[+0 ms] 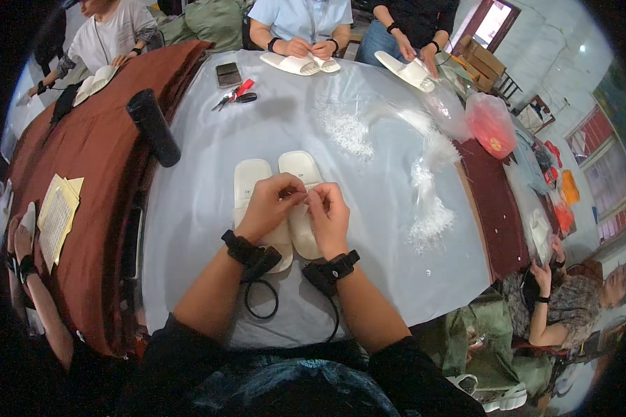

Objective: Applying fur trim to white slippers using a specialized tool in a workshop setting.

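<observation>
Slippers [300,227] between black cylinder [154,129] and scraps [431,219]

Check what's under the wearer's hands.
Two pale slippers on the sheet. The left hand and right hand cover part of them; whatever is directly beneath can't be seen.

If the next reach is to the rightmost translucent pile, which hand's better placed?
Probably the right hand: it's nearer the translucent pile; the left hand would have to cross past it. Both meet over the slippers.
</observation>
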### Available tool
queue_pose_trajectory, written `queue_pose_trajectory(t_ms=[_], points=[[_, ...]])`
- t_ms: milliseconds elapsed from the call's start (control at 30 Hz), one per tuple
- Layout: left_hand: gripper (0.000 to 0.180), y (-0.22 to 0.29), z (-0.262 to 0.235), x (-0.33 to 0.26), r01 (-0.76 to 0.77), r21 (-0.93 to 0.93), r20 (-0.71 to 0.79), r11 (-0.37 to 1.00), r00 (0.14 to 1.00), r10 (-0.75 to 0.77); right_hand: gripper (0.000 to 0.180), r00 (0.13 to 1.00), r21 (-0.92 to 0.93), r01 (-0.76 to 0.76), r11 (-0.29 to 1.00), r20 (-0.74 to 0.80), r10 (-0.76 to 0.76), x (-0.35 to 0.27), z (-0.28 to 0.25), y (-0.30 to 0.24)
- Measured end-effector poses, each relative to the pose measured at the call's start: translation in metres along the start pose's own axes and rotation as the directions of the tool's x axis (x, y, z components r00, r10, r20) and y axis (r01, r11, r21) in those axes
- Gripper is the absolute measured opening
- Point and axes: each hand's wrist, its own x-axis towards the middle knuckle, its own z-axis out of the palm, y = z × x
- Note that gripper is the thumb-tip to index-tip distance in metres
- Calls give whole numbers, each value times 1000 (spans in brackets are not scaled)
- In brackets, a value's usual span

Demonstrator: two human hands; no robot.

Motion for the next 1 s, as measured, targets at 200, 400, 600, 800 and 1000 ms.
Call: queue_pose_trajectory(t_ms=[200, 400, 600, 800, 1000], points=[[9, 0, 0, 0, 10, 16, 4, 1000, 1000, -10, 10, 999, -11, 28, 1000, -22, -28, -1, 0, 4], [8, -3, 4, 1, 28, 17, 12, 999, 1000, -29, 10, 999, -3, 15, 1000, -38, -15, -1, -3, 3], [9, -5, -1, -2, 58, -30, 10, 998, 998, -58, 12, 997, -114, 37, 993, -61, -44, -2, 3, -2], [9, -11, 12, 6, 97, -67, 65, 993, 994, -93, 11, 989, -83, 102, 991, -102, -110, 1, -8, -2], [7, -2, 1, 0, 152, -144, 60, 978, 988, -145, 10, 953, -76, 273, 959, -119, -280, -1, 0, -12]])
